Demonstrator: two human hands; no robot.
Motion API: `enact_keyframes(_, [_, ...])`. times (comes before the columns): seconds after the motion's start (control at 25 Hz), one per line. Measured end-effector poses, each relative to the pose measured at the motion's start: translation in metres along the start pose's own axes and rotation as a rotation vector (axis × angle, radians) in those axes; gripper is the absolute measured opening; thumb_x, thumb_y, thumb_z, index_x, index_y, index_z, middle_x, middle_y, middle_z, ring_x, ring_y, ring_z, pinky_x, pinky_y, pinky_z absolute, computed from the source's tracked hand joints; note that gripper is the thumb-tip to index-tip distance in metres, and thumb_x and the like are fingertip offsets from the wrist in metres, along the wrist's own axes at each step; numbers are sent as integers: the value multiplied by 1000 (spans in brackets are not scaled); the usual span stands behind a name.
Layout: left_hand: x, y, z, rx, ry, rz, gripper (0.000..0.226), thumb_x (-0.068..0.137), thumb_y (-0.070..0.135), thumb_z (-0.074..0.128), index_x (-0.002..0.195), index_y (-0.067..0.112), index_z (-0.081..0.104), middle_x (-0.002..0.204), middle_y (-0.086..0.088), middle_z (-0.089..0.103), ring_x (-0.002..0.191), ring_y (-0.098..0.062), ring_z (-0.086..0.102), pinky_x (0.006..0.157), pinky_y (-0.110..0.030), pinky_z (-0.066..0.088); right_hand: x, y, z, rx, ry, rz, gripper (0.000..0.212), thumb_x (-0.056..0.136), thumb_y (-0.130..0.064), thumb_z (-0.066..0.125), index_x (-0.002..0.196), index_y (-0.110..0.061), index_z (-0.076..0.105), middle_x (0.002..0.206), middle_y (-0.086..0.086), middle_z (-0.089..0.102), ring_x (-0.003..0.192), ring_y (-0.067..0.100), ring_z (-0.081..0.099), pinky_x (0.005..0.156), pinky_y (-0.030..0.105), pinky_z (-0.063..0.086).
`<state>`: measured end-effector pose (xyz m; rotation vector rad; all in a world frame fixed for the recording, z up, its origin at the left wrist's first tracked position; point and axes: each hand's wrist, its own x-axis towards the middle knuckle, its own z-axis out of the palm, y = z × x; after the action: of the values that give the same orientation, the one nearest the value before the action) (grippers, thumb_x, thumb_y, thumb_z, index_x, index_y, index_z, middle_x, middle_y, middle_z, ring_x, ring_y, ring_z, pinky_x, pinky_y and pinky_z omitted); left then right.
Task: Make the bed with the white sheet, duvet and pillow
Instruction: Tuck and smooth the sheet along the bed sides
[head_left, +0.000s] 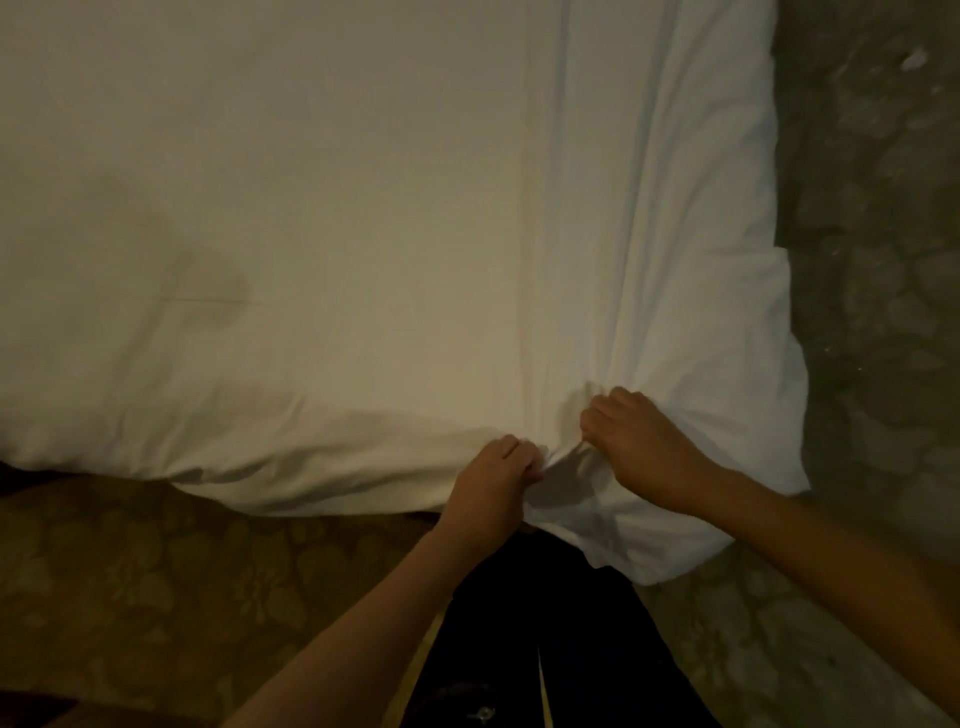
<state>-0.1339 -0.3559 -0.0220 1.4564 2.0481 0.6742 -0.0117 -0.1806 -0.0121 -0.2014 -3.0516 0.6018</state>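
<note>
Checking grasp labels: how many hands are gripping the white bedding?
2. The left hand pinches the white bedding at its near edge; the right hand grips a bunch beside it, slightly farther in. No other hand in view.

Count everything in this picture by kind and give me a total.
Hands: 2, the left hand and the right hand, each gripping the near edge of the white bedding.
White bedding: 1 layer showing; sheet or duvet, cannot tell.
Patterned carpet: 1.
Dark trousers: 1.
Total: 5.
</note>
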Motion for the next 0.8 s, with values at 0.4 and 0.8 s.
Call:
enact_keyframes(0.4, [39, 6, 4, 221, -403, -281, 30, 98, 31, 42, 110, 11, 61, 114, -9, 58, 106, -29, 53, 77, -37, 43, 10, 16, 15, 1, -280, 105, 17, 78, -12, 72, 69, -12, 57, 73, 6, 58, 67, 25, 58, 58, 30, 43])
enact_keyframes(0.8, [180, -94, -87, 490, 10, -9, 88, 79, 74, 33, 143, 15, 41, 149, -6, 38, 136, -25, 37, 106, -44, 31, 140, 76, 7, -150, -114, 235, 63, 91, -46, 25, 140, -11, 44, 149, 14, 37, 133, 31, 40, 108, 42, 29])
